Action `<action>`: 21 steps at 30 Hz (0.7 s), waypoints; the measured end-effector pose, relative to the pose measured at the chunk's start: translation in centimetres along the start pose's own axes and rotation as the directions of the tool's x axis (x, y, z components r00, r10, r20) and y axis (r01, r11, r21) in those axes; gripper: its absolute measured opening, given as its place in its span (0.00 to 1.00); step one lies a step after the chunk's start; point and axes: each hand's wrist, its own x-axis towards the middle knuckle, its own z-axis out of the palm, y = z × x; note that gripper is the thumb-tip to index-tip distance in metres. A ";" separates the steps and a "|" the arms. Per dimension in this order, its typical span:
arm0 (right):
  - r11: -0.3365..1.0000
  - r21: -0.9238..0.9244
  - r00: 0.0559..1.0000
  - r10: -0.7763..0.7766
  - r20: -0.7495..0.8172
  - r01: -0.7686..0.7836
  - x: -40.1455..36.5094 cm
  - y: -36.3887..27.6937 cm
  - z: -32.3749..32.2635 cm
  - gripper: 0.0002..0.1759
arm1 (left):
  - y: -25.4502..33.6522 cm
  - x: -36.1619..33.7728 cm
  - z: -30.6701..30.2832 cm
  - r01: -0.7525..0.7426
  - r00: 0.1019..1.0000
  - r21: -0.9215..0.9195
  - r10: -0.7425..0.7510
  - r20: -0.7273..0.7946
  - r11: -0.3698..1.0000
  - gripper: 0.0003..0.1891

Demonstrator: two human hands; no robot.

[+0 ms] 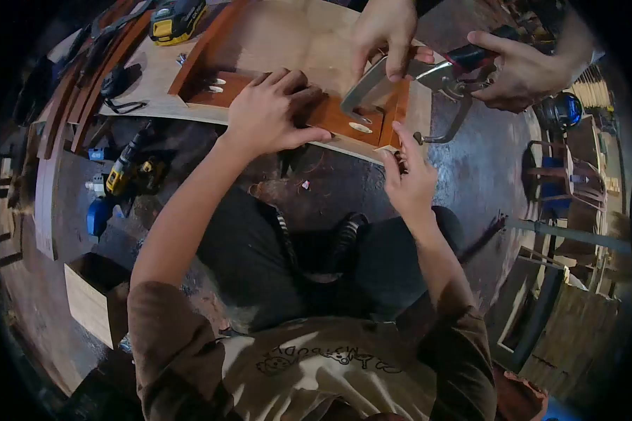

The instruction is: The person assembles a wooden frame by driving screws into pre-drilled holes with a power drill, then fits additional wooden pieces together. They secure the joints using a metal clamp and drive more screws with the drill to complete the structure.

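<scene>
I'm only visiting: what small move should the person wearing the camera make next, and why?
Probably, the right hand should steady the short red board against the long red board. That hand is at the end where they meet, the left hand rests on the long red board, and another person's hands hold a clamp there, so a slip might spoil the alignment.

This place is a woodworking workshop; a metal clamp (439, 75) is at the near right corner of the pale wooden surface (158, 84); reddish boards (84, 97) lie by its left edge; a yellow drill (121, 168) lies below its near edge.
</scene>
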 end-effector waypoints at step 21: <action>0.984 0.146 0.994 0.108 -0.014 -0.104 0.3 -0.4 0.0 0.28 | 0.0 0.3 0.1 -0.007 0.998 0.031 0.005 0.062 1.000 0.37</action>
